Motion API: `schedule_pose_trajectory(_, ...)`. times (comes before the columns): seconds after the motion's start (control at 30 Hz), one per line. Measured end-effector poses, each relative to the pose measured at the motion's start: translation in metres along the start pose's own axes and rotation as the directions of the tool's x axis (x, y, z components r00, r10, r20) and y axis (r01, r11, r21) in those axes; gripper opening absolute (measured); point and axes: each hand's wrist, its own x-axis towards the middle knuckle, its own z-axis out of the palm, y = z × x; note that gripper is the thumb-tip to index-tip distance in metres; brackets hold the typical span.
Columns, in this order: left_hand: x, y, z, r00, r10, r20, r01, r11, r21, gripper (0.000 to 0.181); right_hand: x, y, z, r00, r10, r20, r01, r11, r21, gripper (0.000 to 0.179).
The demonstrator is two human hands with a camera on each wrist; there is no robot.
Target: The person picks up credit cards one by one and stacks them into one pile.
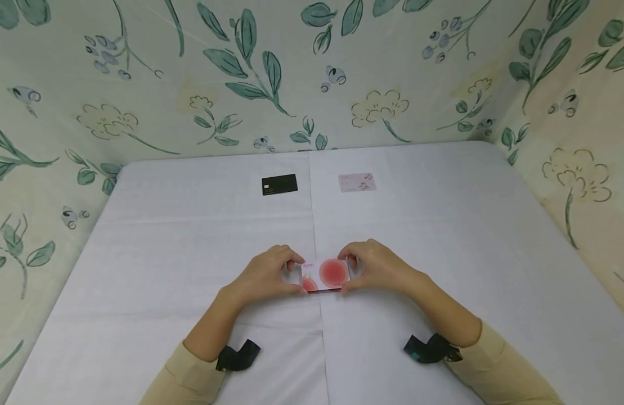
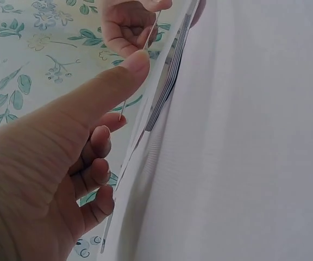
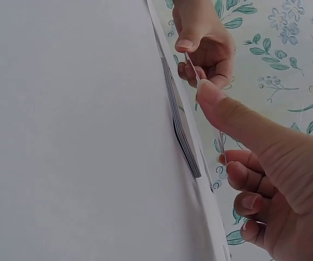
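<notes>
A white card with red circles [image 1: 333, 273] is held level at mid-table, pinched at its left end by my left hand [image 1: 263, 274] and at its right end by my right hand [image 1: 382, 268]. On each hand the thumb is on the near edge and fingers are on the far edge. Both wrist views show this card as a thin edge raised off the table. Under it, on the white cloth, lies a stack of cards [image 2: 170, 81], its layered edges also visible as a striped stack [image 3: 181, 119] in the right wrist view.
Farther back on the white-covered table [image 1: 165, 253] lie a black card [image 1: 279, 184] marked VIP and, to its right, a pale pink card [image 1: 357, 182]. Leaf-patterned fabric [image 1: 291, 67] rises behind the table and along its sides. Black devices [image 1: 238, 355] are on both wrists.
</notes>
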Motion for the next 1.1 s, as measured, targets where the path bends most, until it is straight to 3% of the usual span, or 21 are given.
schedule_pose_trajectory(0.37, 0.000, -0.001, 0.005, 1.000, -0.019, 0.007, 0.019, 1.000, -0.004, 0.047, 0.002, 0.003, 0.007, 0.999, 0.030, 0.044, -0.026, 0.997, -0.074, 0.059)
schedule_pose_trajectory(1.1, 0.000, -0.005, 0.009, 0.998, -0.059, 0.033, 0.058, 0.998, 0.019, 0.051, 0.002, 0.005, 0.012, 1.000, -0.013, 0.019, 0.015, 0.995, -0.101, 0.058)
